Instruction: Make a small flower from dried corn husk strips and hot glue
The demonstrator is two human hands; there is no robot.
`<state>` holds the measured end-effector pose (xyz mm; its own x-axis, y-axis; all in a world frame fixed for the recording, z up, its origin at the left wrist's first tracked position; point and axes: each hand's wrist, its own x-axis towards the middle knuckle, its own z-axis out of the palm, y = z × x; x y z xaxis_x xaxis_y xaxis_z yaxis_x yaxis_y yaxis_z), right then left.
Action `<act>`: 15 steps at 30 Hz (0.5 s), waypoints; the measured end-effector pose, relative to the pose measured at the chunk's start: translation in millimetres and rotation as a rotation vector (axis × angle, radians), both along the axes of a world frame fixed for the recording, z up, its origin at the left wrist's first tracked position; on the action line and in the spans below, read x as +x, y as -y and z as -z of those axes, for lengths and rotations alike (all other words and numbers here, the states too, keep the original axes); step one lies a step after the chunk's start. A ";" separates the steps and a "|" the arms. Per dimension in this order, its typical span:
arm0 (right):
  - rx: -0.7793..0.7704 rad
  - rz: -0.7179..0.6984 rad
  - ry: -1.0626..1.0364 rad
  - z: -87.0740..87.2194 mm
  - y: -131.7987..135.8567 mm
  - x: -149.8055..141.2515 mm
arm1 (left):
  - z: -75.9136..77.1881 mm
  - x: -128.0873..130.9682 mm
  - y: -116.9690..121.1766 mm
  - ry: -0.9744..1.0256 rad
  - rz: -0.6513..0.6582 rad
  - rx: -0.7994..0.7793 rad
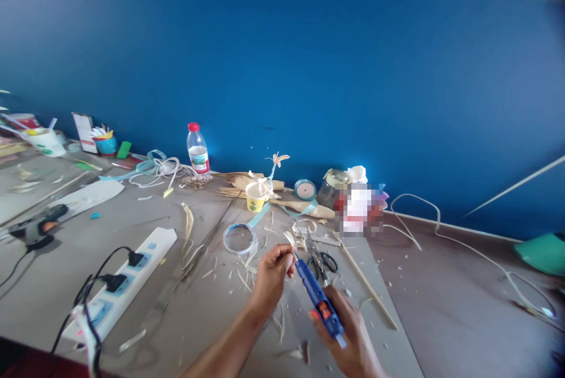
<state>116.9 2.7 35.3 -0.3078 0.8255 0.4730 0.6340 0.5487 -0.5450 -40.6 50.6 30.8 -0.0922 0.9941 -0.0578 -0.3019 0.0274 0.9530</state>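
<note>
My right hand (348, 331) is wrapped round a blue hot glue gun (309, 281), whose nozzle points up and left towards my other hand. The fingertips of my left hand (271, 275) are pinched together close to that nozzle, holding a small pale petal-like piece (289, 238). Whether the nozzle touches the piece, I cannot tell. Just behind the glue gun lie black-handled scissors (328, 262). Scraps of pale dried husk are strewn around both hands.
A white power strip (145, 254) with black plugs lies at left, near a dark glue gun (37, 228). Behind are a tape roll (239, 239), a yellow-white cup (255, 196) with a husk flower, a water bottle (198, 151) and a ribbon spool (304, 190). A thin stick (368, 284) lies right.
</note>
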 end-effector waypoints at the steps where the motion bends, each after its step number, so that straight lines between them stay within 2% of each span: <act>1: 0.003 0.000 -0.004 -0.6 0.2 0.1 | -0.4 0.1 0.1 0.003 -0.001 -0.003; 11: -0.052 0.013 -0.012 -2.2 0.9 0.5 | -1.3 0.5 -0.6 0.023 -0.007 -0.011; 15: -0.062 0.003 -0.076 -10.1 6.0 4.6 | 1.2 0.2 -0.2 0.045 0.002 -0.016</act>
